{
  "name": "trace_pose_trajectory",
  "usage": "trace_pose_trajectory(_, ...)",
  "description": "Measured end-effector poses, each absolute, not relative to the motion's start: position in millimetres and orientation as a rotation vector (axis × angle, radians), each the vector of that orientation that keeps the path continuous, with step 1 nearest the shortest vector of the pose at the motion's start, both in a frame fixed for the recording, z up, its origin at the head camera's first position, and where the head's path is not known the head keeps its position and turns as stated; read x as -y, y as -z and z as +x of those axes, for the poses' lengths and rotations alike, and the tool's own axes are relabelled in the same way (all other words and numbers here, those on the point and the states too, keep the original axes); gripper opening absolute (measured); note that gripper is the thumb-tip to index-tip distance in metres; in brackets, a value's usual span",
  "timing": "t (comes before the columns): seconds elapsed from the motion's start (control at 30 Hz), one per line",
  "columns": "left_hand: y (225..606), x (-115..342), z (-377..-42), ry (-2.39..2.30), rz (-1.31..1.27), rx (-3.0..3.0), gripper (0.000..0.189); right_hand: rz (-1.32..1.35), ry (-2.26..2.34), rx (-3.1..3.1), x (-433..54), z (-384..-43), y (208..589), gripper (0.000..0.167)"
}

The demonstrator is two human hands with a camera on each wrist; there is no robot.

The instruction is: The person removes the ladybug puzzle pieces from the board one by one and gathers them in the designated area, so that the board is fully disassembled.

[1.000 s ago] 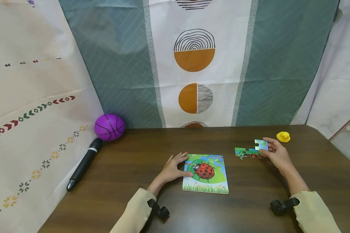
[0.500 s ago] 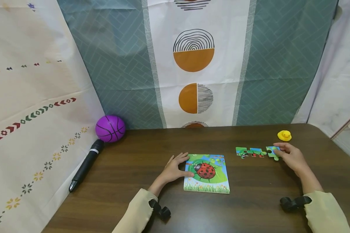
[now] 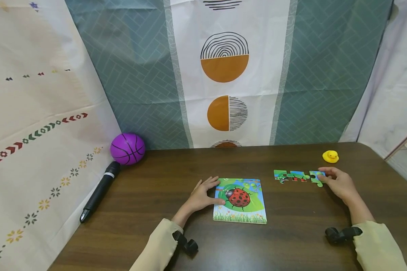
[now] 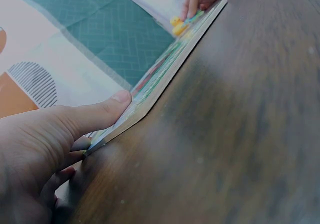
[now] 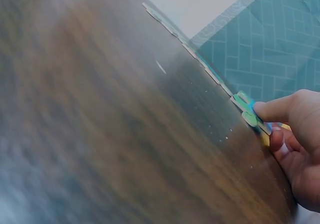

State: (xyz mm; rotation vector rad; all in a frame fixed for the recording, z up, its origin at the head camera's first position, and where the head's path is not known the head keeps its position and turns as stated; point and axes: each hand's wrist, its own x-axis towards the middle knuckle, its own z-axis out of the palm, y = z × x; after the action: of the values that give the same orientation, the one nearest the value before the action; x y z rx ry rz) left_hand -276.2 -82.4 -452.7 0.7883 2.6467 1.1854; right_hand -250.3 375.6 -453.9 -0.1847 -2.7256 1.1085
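Note:
In the head view, a square ladybug puzzle board (image 3: 244, 214) lies flat on the table. My left hand (image 3: 201, 196) rests on its left side, the straight thumb over the picture and the other fingers reaching along the upper left corner. The left wrist view shows that thumb (image 4: 100, 116) pressing down near the board's edge. My right hand (image 3: 340, 183) pinches a blue and green puzzle piece (image 3: 315, 177) by its right side, thumb on top, as the right wrist view shows. Left of it lie two more puzzle pieces, one in the middle (image 3: 297, 175) and one farther left (image 3: 279, 174).
A yellow rubber duck (image 3: 330, 156) sits behind the right hand. At the left rear stand a purple ball (image 3: 127, 149) and, along the table's left edge, a black microphone (image 3: 100, 192). Patterned cloths (image 3: 142, 75) hang behind the brown table (image 3: 274, 244).
My right hand has carried its puzzle piece to the right and set it beside the other two, turned differently, then stayed there. The left hand has kept its place on the board.

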Motion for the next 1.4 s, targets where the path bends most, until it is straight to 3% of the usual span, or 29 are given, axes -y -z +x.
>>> trace_pose_trajectory(0.7,452.6,82.0,-277.6,-1.156,0.809,-2.664,0.078,-0.199,-0.990,2.701,-376.9,-251.3,455.7,0.042)
trace_pose_trajectory(1.4,452.9,84.1,-275.2,-1.124,0.794,-2.682,0.078,-0.274,-1.068,2.636,-375.5,-254.7,456.5,0.044)
